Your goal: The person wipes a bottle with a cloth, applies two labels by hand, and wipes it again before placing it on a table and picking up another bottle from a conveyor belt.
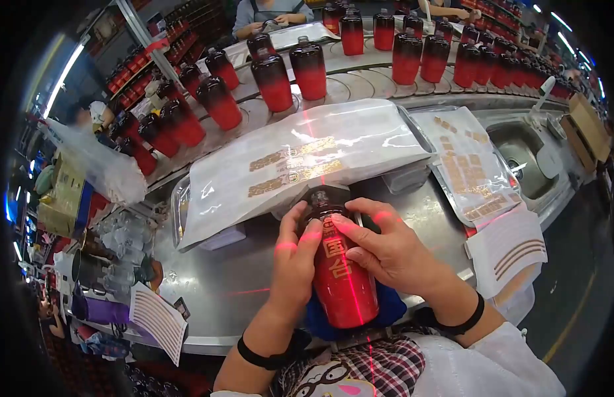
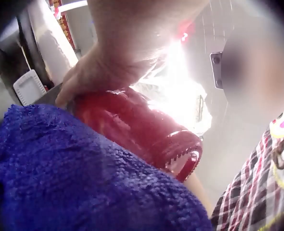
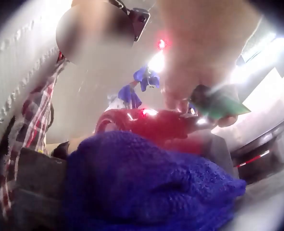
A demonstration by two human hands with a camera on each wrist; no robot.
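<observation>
A red bottle with a dark neck lies tilted on a blue towel, its gold characters facing up. My left hand grips its left side near the shoulder, thumb on the front; in the left wrist view, the bottle is under that hand. My right hand has its thumb and a finger on the bottle's front by the characters. Curled fingers of this hand hold a green piece beside the bottle in the right wrist view. The bottle's underside is hidden by the towel.
Behind the bottle, a tray bears a translucent sheet with gold lettering. Another tray with small gold pieces stands right, near a sink. Red-black bottles line the conveyor. Striped sheets lie at the left edge.
</observation>
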